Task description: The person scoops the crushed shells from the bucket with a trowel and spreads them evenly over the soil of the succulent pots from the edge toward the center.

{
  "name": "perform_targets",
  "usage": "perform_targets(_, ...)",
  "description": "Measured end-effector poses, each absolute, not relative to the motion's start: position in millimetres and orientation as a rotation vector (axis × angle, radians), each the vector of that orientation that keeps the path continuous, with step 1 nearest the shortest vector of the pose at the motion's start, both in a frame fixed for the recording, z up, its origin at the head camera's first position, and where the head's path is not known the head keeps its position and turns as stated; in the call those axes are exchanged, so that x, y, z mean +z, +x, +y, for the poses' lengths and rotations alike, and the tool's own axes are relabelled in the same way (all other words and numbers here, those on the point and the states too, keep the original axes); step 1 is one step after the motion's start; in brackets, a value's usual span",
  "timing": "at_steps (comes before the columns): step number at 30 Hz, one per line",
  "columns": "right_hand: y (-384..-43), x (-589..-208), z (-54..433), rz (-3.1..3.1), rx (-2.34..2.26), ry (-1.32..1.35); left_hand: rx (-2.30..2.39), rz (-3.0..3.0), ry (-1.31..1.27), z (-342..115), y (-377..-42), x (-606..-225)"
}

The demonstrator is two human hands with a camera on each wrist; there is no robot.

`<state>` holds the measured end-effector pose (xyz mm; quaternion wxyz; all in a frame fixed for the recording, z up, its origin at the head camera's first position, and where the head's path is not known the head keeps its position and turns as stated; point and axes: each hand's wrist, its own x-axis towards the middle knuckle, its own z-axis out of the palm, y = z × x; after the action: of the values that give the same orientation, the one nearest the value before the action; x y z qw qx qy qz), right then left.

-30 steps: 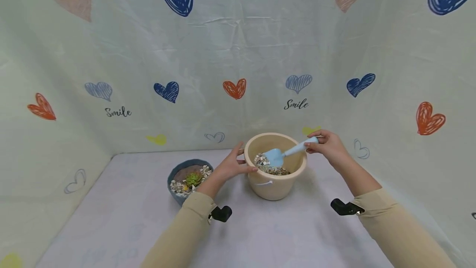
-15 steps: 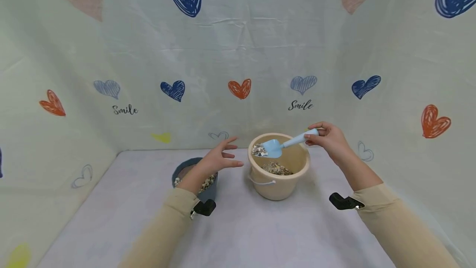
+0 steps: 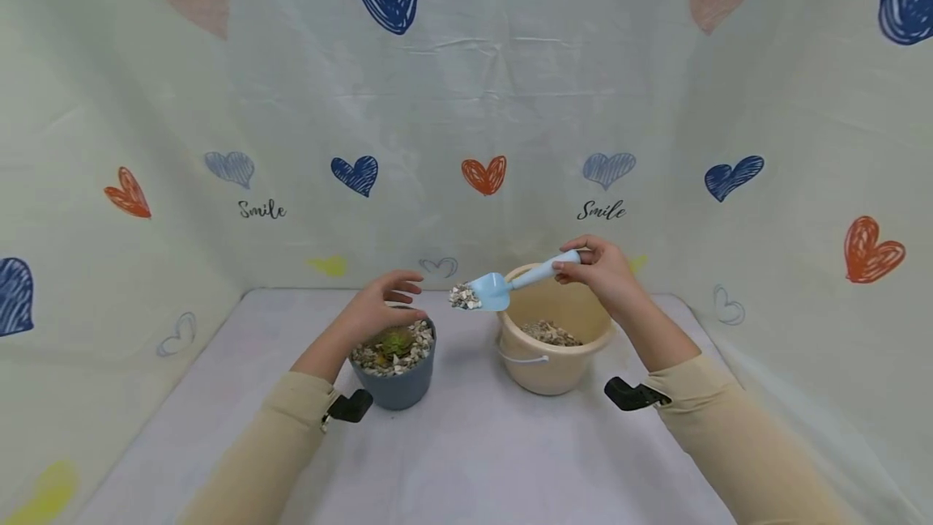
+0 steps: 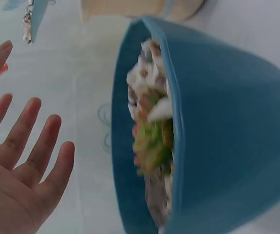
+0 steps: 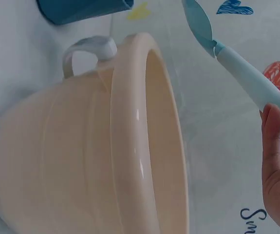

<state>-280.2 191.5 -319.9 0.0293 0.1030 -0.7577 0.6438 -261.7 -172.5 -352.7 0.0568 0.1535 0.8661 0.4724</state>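
Note:
My right hand (image 3: 607, 275) grips the handle of a light blue trowel (image 3: 490, 292), its blade loaded with small pale stones (image 3: 465, 296). The blade hangs in the air between the beige bucket (image 3: 547, 363) and the blue-grey pot (image 3: 397, 389). More gravel (image 3: 551, 333) lies low inside the bucket. Over the far left rim of the pot hovers my left hand (image 3: 373, 313), fingers loosely spread and holding nothing; the left wrist view shows it apart from the pot. A green succulent (image 3: 394, 342) sits in the pot among white stones, partly shaded by the hand.
A white table (image 3: 466, 460) carries both pot and bucket. A pale curtain (image 3: 466, 104) printed with hearts and "Smile" stands close behind them. The bucket's white handle (image 3: 526, 359) hangs down at its front left.
The left hand has let go of the bucket rim and moved left to above the pot. The right hand has lifted the loaded trowel out of the bucket and carried it left.

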Motion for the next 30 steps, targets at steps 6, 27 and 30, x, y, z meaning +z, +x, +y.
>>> perform_targets(6,-283,-324,166,-2.316,2.048,0.346,1.422,2.662,0.476,-197,-259,-355)
perform_targets(27,-287,-342,68,-2.374,2.129,0.346,1.186,2.502,0.626,-276,-268,-379)
perform_targets(30,-287,-344,59,-2.380,2.109,0.355,1.184,2.396,0.621,-279,-271,-389)
